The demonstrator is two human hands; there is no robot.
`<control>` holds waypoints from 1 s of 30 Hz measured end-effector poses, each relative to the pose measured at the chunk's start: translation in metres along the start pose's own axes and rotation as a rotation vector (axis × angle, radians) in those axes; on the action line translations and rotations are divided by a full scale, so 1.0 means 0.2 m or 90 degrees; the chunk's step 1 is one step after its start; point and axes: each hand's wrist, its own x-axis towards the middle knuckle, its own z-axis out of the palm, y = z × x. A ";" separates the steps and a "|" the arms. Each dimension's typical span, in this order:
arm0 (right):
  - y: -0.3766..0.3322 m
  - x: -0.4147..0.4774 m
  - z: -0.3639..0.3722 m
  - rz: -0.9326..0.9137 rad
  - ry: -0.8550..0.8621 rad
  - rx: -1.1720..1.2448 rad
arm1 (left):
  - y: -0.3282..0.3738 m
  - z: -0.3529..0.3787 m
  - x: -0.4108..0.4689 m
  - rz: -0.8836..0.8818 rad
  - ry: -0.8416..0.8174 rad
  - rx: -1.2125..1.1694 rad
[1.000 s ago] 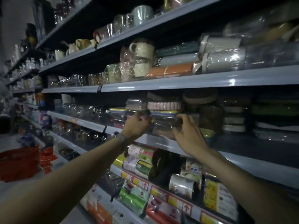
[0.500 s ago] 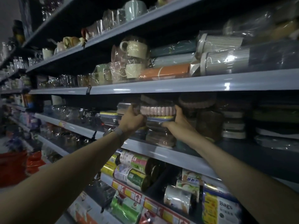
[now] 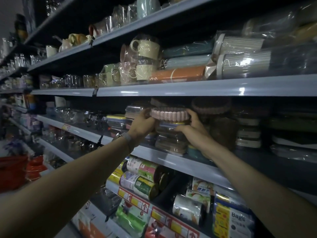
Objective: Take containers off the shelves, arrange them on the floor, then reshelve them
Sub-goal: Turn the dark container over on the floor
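Grip moves up the stack [image 3: 171, 140] — left hand [image 3: 143, 125] and right hand [image 3: 193, 127] now clasp pink-lidded container [image 3: 169, 114] near shelf [image 3: 171, 159] front edge, fingers curled round its sides; likely lift-off next.

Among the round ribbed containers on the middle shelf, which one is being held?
The pink ribbed round container, atop the stack of clear plastic boxes; the other ribbed ones are brown.

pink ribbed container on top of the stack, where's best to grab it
Grip the pink container by its ribbed ends, one hand each, from the front, as the left hand and right hand do: it is wide and shallow, and the shelf above leaves little room overhead.
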 end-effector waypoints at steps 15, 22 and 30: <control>-0.06 -0.27 0.10 -0.074 0.075 0.168 | 0.05 -0.14 -0.28 -0.039 0.094 -0.226; -0.09 -0.39 0.30 -0.091 0.113 0.265 | 0.00 -0.26 -0.47 -0.132 0.168 -0.370; -0.01 -0.49 0.62 0.000 0.055 0.319 | -0.11 -0.52 -0.80 -0.195 0.244 -0.301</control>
